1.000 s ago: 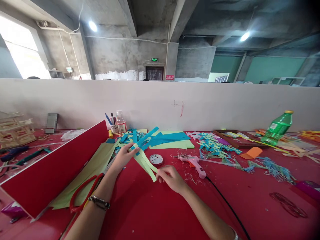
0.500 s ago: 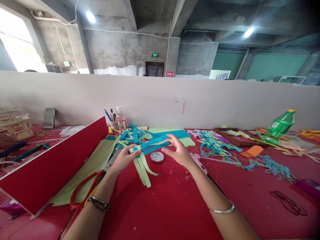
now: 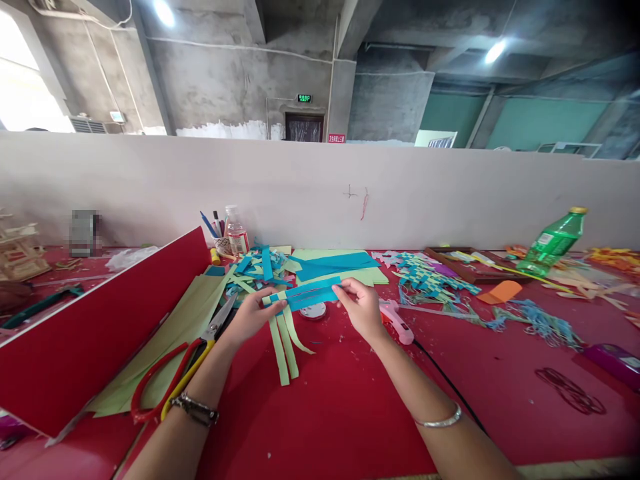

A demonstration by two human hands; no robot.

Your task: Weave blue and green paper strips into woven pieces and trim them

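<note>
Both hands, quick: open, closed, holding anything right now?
Left hand: closed, pinching the blue strips where pale green strips cross them.
Right hand: closed, pinching the blue strips' other end.

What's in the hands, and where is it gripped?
Blue paper strips: the left hand pinches the end crossed by pale green strips; the right hand pinches the opposite end.

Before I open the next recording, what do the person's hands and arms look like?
The left hand and right hand are ungloved, and no sleeves show. The left arm wears a dark bracelet with shiny parts; the right arm wears a slim silver-coloured bangle.
</note>
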